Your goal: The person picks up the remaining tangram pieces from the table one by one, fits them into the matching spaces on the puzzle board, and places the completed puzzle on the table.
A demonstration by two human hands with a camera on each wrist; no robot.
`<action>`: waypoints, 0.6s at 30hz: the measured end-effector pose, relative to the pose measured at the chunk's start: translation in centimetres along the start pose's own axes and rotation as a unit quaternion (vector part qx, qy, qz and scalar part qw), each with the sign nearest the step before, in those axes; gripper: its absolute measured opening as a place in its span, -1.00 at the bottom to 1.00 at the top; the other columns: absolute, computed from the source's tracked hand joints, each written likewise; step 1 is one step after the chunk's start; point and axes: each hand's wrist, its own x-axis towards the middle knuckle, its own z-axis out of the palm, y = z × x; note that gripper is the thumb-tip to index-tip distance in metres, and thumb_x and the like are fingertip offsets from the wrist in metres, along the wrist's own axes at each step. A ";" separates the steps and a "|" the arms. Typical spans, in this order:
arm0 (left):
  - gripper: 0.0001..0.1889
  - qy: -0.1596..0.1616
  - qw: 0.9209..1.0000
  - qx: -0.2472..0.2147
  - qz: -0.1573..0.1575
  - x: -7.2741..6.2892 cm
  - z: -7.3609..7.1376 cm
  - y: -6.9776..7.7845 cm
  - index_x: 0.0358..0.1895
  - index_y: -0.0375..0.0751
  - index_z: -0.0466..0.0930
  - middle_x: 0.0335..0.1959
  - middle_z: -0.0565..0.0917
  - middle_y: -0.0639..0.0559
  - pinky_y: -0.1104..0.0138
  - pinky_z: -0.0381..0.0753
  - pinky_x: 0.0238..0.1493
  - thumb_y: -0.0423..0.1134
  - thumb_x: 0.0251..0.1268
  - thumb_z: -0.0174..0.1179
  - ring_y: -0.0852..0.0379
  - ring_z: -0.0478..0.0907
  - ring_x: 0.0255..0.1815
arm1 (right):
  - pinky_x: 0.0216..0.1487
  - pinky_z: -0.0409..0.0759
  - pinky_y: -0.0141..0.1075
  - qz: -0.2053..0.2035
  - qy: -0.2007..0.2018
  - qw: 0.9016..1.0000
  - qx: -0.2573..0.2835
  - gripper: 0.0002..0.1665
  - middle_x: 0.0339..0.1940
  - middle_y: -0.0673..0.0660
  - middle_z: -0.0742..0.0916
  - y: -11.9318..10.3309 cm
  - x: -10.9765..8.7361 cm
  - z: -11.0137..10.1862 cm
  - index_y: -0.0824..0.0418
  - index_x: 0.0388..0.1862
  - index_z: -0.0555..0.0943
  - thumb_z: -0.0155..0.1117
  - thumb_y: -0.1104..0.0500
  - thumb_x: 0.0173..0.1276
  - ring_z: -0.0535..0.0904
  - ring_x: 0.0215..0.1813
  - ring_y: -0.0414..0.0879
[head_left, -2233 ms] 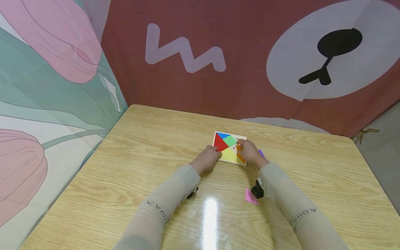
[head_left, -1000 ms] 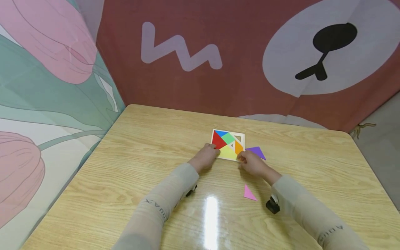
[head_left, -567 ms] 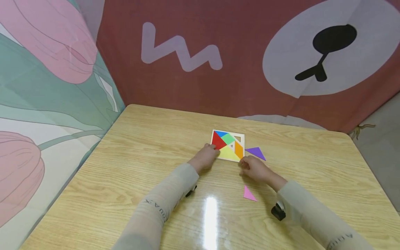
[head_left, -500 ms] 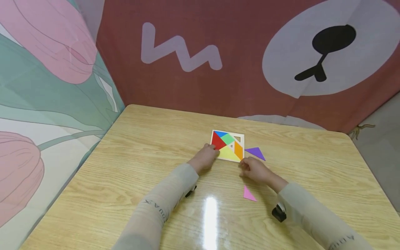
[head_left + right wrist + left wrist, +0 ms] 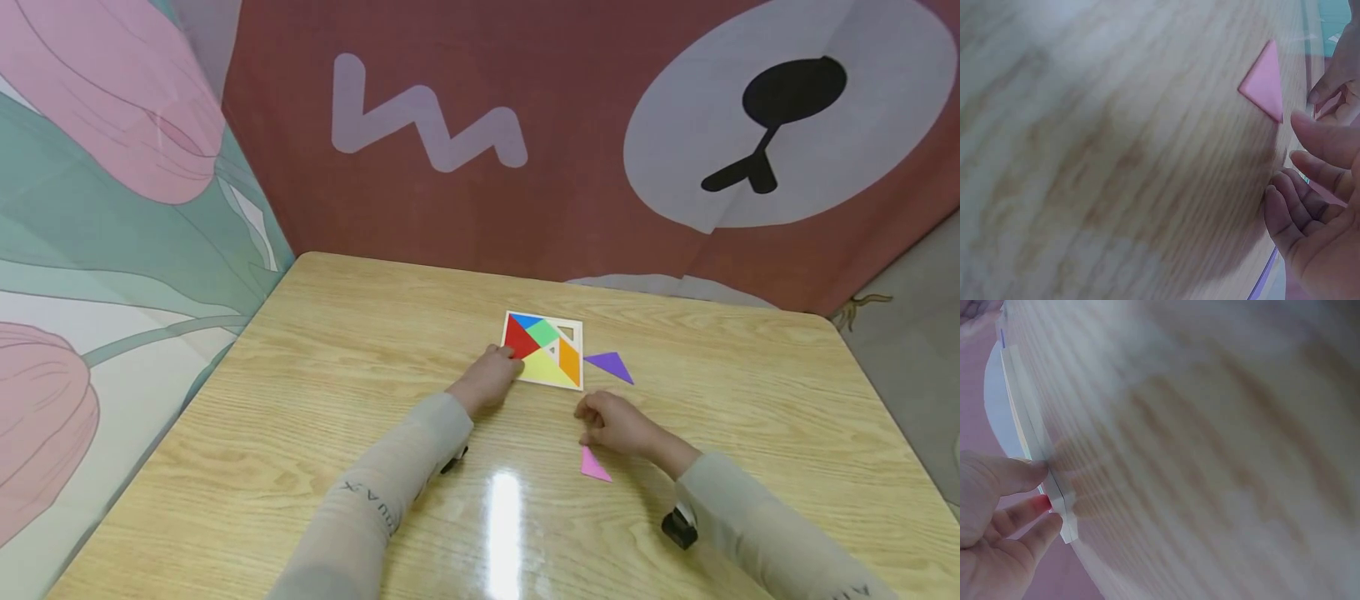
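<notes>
- While its fingers hang loosely curled with a narrow gap to the thumb and hold nothing, the right hand (image 5: 618,423) has the pink triangle (image 5: 592,468) at seven o'clock, just beside the thumb but apart from it in the right wrist view.
- The pink triangle lies flat on the wooden surface (image 5: 375,342).
- The left hand (image 5: 487,379) pinches the near left corner of the puzzle board (image 5: 577,337), at the board's eight o'clock, fingers drawn close on its edge.
- The purple triangle (image 5: 612,365) lies flat at the right hand's twelve o'clock, one tip just beside the board's right edge.
- The board lies at the right hand's eleven o'clock, bearing yellow (image 5: 545,369) at six, orange (image 5: 570,362) at four, red (image 5: 517,337) at nine, green (image 5: 543,332) at twelve and blue (image 5: 527,321) at eleven.
- Beyond the surface stands a reddish-brown backdrop (image 5: 570,208) with a pale zigzag.
</notes>
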 end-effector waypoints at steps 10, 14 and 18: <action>-0.79 -0.008 1.000 0.001 -0.002 0.0 0.0 0.0 -0.31 -0.16 0.51 -0.23 0.46 -0.08 0.31 0.36 -0.20 -0.48 0.12 -0.08 0.02 0.34 -0.27 | -0.36 0.40 -0.33 -0.011 -0.033 0.999 -0.007 -0.63 -0.47 0.04 0.47 -0.3 -0.7 -0.1 0.31 -0.37 0.48 0.40 0.29 -0.22 0.37 -0.39 -0.13; -0.79 -0.001 1.000 -0.003 -0.002 0.0 0.0 0.0 -0.33 -0.17 0.52 -0.24 0.46 -0.08 0.30 0.36 -0.21 -0.49 0.12 -0.09 0.02 0.35 -0.28 | -0.36 0.38 -0.34 -0.013 -0.044 0.999 -0.018 -0.64 -0.48 0.02 0.44 -0.2 -1.0 -0.1 0.27 -0.41 0.47 0.39 0.31 -0.24 0.34 -0.40 -0.15; -0.79 0.009 1.000 0.000 0.004 0.0 0.1 -0.1 -0.35 -0.17 0.52 -0.26 0.47 -0.08 0.30 0.36 -0.23 -0.49 0.10 -0.08 0.02 0.35 -0.29 | -0.34 0.38 -0.34 -0.018 -0.045 0.999 -0.023 -0.64 -0.49 0.01 0.42 -0.2 -1.3 -0.1 0.24 -0.42 0.46 0.40 0.29 -0.25 0.33 -0.40 -0.16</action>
